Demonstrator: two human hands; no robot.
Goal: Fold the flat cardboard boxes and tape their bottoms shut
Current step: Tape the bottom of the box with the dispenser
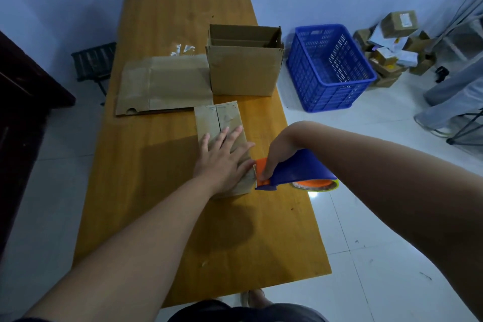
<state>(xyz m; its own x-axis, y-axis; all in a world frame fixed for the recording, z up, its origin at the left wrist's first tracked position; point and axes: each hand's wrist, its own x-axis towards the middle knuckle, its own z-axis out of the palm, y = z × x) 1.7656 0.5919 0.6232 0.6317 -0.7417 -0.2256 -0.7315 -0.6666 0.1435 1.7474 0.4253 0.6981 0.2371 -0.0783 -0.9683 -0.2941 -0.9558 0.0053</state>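
Grip of the right hand (277, 158) was wrapped round the blue plastic tape dispenser (305, 167), its orange nose touching the edge of the small brown folded cardboard box (206, 120), probably to start a strip. Just left of the grip, the left hand (224, 158) lay flat on that box, fingers straight, holding flaps shut. Beyond the grip: open brown cardboard box (243, 73), flat cardboard blank (167, 83), on the yellow wooden tabletop (162, 217).

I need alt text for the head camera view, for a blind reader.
A left hand presses flat on a small cardboard box on a wooden table, while the right hand holds a blue tape dispenser at its side. Behind it are an open box and a flat cardboard box.
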